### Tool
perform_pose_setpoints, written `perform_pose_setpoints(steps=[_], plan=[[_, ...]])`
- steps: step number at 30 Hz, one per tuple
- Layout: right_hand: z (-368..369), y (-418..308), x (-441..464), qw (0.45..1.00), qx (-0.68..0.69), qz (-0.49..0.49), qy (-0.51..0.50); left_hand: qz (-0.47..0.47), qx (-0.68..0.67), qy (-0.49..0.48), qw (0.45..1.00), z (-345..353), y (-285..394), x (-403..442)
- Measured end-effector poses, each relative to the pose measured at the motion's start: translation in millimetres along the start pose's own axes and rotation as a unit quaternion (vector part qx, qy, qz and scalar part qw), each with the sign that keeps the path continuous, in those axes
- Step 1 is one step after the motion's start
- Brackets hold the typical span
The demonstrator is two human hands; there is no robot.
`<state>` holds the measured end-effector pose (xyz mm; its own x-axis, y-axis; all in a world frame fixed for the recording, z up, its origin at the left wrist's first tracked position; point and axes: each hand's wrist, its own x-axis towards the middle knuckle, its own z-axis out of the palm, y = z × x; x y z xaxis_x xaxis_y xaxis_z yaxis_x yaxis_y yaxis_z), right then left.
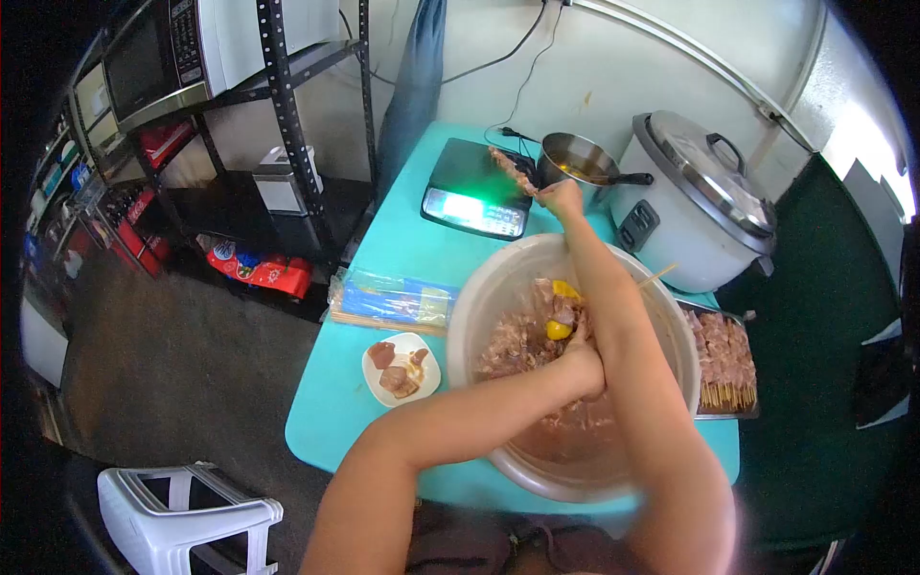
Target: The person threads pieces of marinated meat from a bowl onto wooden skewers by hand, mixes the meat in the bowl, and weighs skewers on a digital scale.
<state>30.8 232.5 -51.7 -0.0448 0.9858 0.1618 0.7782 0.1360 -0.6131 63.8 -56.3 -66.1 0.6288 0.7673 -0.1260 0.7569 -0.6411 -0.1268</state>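
Observation:
My right hand [561, 198] reaches past the basin and pinches the end of a meat skewer [513, 171], which lies over the right part of a black digital scale [470, 182] with a lit display. Inside the large whitish basin [467, 316], my left hand [579, 366] is down at the raw meat [513, 345], close to yellow pieces [558, 331]. My left fingers are mostly hidden, partly by the meat. A thin stick [658, 275] pokes up at the basin's right rim, beside my right forearm.
On the turquoise table [326, 412] are a plate of meat pieces [402, 370], a packet of sticks [398, 302], a tray of skewers [724, 359], a pot [578, 158] and a large cooker [690, 201]. A white stool [187, 513] stands lower left, shelving [287, 125] behind.

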Motion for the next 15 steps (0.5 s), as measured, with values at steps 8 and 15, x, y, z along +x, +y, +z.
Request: perform_pose_setpoints(steps=[8, 15], plan=[[-7, 2, -10, 0.997, 0.046, 0.007, 0.059, 0.060, -0.067, -0.094, 0.991, -49, -12, -30], [-11, -3, -16, 0.994, 0.049, 0.035, 0.090, 0.067, -0.030, -0.128, 0.989, -41, -10, -22]])
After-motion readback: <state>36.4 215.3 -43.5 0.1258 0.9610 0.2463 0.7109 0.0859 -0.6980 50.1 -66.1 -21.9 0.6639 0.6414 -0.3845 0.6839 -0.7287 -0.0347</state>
